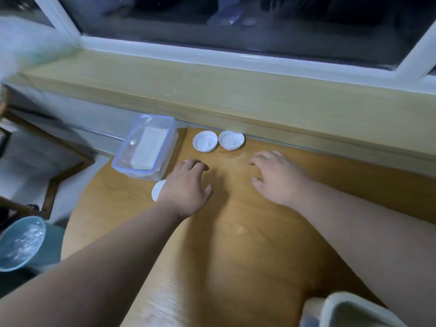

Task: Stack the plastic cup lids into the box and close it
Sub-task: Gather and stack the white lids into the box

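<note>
Two white round cup lids (204, 141) (231, 140) lie side by side at the far edge of the wooden table (247, 232). A third white lid (157, 190) is partly hidden under my left wrist. The clear plastic box (144, 147) with a blue-rimmed cover on it sits at the table's far left corner, with something white showing through it. My left hand (187, 185) hovers beside the box, fingers spread, holding nothing. Just below the right lid my right hand (277, 177) is also open and empty.
A wooden window ledge (212, 90) runs behind the table under a white window frame. A blue bin (21, 243) lined with plastic stands on the floor at left. A pale object (349, 312) sits at the near right corner.
</note>
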